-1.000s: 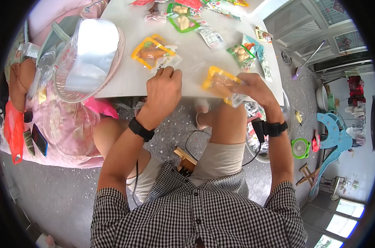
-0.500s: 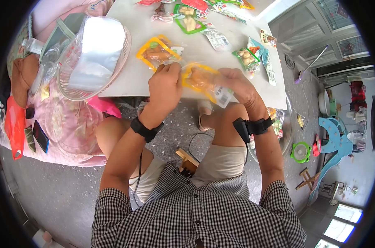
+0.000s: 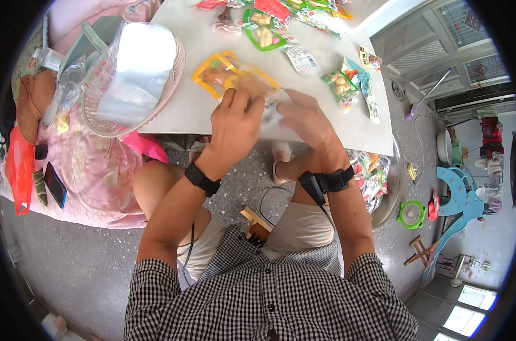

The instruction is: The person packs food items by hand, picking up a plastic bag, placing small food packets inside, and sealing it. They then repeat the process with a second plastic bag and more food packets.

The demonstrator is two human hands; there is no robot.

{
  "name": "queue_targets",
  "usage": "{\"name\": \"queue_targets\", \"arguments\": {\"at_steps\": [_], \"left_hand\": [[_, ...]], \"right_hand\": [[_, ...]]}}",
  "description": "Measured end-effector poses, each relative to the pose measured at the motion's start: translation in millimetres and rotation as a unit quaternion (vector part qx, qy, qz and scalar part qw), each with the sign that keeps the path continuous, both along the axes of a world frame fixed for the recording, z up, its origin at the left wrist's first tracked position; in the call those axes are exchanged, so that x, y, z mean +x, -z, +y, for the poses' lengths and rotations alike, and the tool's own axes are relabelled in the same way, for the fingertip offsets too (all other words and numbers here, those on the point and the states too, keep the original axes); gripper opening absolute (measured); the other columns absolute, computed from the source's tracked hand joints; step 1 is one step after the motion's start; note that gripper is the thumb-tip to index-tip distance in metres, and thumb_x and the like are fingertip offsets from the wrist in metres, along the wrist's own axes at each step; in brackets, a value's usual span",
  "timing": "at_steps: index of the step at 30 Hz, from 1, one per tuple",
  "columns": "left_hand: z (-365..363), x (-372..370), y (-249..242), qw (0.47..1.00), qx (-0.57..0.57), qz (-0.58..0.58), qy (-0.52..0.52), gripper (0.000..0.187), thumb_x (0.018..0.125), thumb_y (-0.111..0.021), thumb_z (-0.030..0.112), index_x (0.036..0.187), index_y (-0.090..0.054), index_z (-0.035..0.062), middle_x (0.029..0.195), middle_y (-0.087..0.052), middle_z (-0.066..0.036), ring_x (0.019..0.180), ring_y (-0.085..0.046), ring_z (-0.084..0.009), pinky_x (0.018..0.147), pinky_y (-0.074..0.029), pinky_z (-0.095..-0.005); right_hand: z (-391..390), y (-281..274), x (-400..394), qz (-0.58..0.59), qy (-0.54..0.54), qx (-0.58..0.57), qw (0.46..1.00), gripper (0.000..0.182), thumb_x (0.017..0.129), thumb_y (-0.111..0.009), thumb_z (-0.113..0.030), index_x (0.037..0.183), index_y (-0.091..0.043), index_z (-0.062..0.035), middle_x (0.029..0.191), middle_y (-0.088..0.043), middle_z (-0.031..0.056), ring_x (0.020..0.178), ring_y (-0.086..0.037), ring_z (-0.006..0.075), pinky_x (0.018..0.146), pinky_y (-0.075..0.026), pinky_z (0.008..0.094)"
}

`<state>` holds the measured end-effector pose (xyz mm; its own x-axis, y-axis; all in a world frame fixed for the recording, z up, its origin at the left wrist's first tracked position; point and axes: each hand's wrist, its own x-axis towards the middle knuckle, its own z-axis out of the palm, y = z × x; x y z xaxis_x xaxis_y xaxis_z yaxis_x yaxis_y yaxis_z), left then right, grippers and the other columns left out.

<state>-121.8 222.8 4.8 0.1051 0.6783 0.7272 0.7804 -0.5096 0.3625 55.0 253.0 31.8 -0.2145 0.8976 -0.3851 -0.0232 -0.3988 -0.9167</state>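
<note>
My left hand [image 3: 235,122] is closed, its curled fingers at the near edge of a clear snack packet with yellow-orange borders [image 3: 259,81]. That packet is blurred, and its pale printed end [image 3: 271,108] lies between my two hands. Just right of this end is my right hand [image 3: 309,120], smeared by motion, with thumb and fingers apart. A second yellow-orange bordered packet [image 3: 215,75] with brown food inside lies flat on the table, beyond my left hand and partly overlapped by the blurred one. My fingers hide part of the packets' near edges.
On the white table [image 3: 195,116], a pink basket [image 3: 179,68] holds clear plastic bags [image 3: 138,68] at left. Green-edged packets [image 3: 263,37], a white packet [image 3: 299,55] and another green packet [image 3: 341,85] lie farther off. A metal basin [image 3: 395,199] of packets stands at right.
The blurred packet has swung away from me and left, over the other packet. My right hand has shifted left and its fingers have spread off the packet's end. My left hand has moved slightly right.
</note>
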Motion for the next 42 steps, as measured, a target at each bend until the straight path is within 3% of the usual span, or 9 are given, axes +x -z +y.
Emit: {"name": "queue_targets", "arguments": {"at_steps": [4, 10, 14, 17, 19, 21, 28, 33, 42], "left_hand": [[0.6, -2.0, 1.0, 1.0, -0.006, -0.01, 0.006, 0.027, 0.066, -0.065, 0.0, 0.093, -0.065, 0.0035, 0.077, -0.05, -0.008, 0.072, -0.053, -0.0259, 0.057, -0.046, -0.0361], [-0.3, -1.8, 1.5, 1.0, 0.004, -0.017, 0.019, 0.027, 0.061, -0.061, 0.006, 0.087, -0.061, 0.0021, 0.08, -0.048, -0.01, 0.077, -0.052, -0.0291, 0.057, -0.048, -0.0369], [-2.1, -2.3, 0.1, 1.0, 0.001, -0.008, 0.023, 0.025, 0.063, -0.062, 0.006, 0.088, -0.061, 0.0022, 0.079, -0.048, -0.011, 0.076, -0.052, -0.029, 0.056, -0.048, -0.0367], [-2.1, -2.9, -2.6, 0.999, -0.015, -0.041, 0.029, 0.021, 0.067, -0.064, 0.006, 0.088, -0.06, 0.0022, 0.079, -0.05, -0.011, 0.076, -0.053, -0.0301, 0.057, -0.047, -0.0385], [-6.4, -7.2, -8.8, 0.995, -0.025, -0.083, 0.044, 0.019, 0.069, -0.064, 0.006, 0.087, -0.06, 0.0025, 0.08, -0.052, -0.011, 0.077, -0.053, -0.0312, 0.058, -0.047, -0.0398], [-10.6, -13.8, -11.8, 0.991, -0.039, -0.116, 0.047, 0.021, 0.068, -0.064, 0.003, 0.089, -0.06, 0.0014, 0.081, -0.054, -0.012, 0.076, -0.054, -0.0313, 0.06, -0.046, -0.0392], [-17.8, -51.2, -11.2, 0.995, -0.1, 0.009, 0.025, 0.043, 0.06, -0.061, -0.005, 0.103, -0.058, 0.0016, 0.09, -0.056, -0.013, 0.082, -0.055, -0.0305, 0.068, -0.046, -0.0383], [-18.5, -49.7, 3.0, 0.995, -0.044, 0.091, -0.002, 0.05, 0.057, -0.068, 0.0, 0.106, -0.061, 0.0051, 0.097, -0.055, -0.011, 0.086, -0.053, -0.0297, 0.071, -0.047, -0.0382], [-8.2, -46.4, -44.0, 0.989, 0.043, -0.106, 0.089, 0.02, 0.067, -0.067, -0.003, 0.086, -0.067, 0.0012, 0.089, -0.061, -0.01, 0.081, -0.056, -0.0241, 0.07, -0.046, -0.0325]], "right_hand": [[9.8, 26.5, 8.0, -0.059, -0.15, 0.18, 0.97, 0.04, 0.079, -0.065, -0.014, 0.111, -0.054, 0.0087, 0.098, -0.062, 0.0143, 0.094, -0.06, 0.0202, 0.078, -0.051, 0.0308], [-33.9, -24.5, -31.8, -0.077, -0.026, 0.122, 0.989, 0.023, 0.083, -0.055, -0.004, 0.1, -0.056, 0.0117, 0.093, -0.063, 0.0164, 0.082, -0.063, 0.0204, 0.072, -0.053, 0.0296], [10.7, 70.7, -27.1, 0.025, -0.031, 0.252, 0.967, 0.021, 0.084, -0.056, -0.005, 0.098, -0.058, 0.0114, 0.093, -0.064, 0.0161, 0.078, -0.063, 0.0177, 0.069, -0.053, 0.0278], [-8.4, 35.1, -25.9, -0.176, -0.086, 0.508, 0.839, 0.018, 0.086, -0.056, -0.004, 0.098, -0.059, 0.0088, 0.09, -0.065, 0.0144, 0.073, -0.062, 0.0152, 0.064, -0.052, 0.0262], [-22.8, 0.9, -24.9, -0.2, -0.055, 0.44, 0.874, 0.017, 0.086, -0.055, -0.003, 0.1, -0.06, 0.0063, 0.085, -0.066, 0.0126, 0.069, -0.061, 0.0136, 0.06, -0.051, 0.0251], [-30.7, -9.6, -20.8, -0.003, 0.065, 0.06, 0.996, 0.017, 0.087, -0.054, -0.002, 0.101, -0.061, 0.0038, 0.08, -0.066, 0.0107, 0.064, -0.059, 0.0123, 0.056, -0.05, 0.0241], [-3.9, 21.3, 29.5, -0.246, 0.092, 0.337, 0.904, 0.031, 0.081, -0.058, 0.002, 0.111, -0.06, -0.0006, 0.084, -0.067, 0.0104, 0.068, -0.06, 0.0121, 0.059, -0.049, 0.0265], [16.3, 31.0, 7.3, -0.335, 0.007, 0.441, 0.832, 0.05, 0.07, -0.06, 0.006, 0.116, -0.061, -0.0124, 0.086, -0.059, 0.0121, 0.075, -0.061, 0.0286, 0.068, -0.05, 0.0368], [15.3, -17.0, 9.5, -0.176, -0.019, 0.478, 0.86, 0.017, 0.074, -0.067, 0.005, 0.087, -0.071, -0.0053, 0.085, -0.06, 0.0065, 0.078, -0.059, 0.0164, 0.065, -0.048, 0.0277]]}}
